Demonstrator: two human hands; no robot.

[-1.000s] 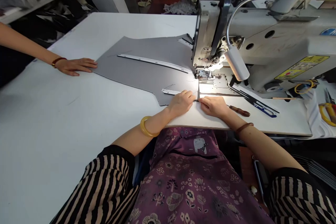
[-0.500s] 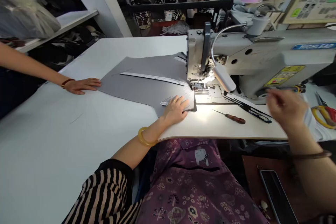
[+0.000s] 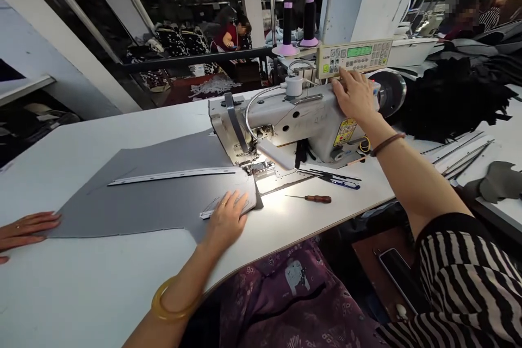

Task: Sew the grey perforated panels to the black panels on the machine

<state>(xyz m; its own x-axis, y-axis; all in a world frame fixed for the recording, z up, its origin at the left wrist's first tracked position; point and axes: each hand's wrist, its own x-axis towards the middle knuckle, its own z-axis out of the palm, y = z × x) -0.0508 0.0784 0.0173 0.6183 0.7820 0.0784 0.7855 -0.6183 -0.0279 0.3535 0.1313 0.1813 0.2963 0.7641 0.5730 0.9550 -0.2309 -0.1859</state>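
Right hand (image 3: 354, 97) is now raised, spread near control panel (image 3: 354, 57); limp grey fabric panel (image 3: 163, 196) is pinned flat by left hand (image 3: 227, 218) at its edge.

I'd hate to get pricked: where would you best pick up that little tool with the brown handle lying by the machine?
Take the small tool by its brown wooden handle, the thicker right-hand end, coming from above. It lies flat on the white table with its thin metal spike pointing left toward the grey fabric, and the table around it looks bare, so fingers can probably close across the handle.
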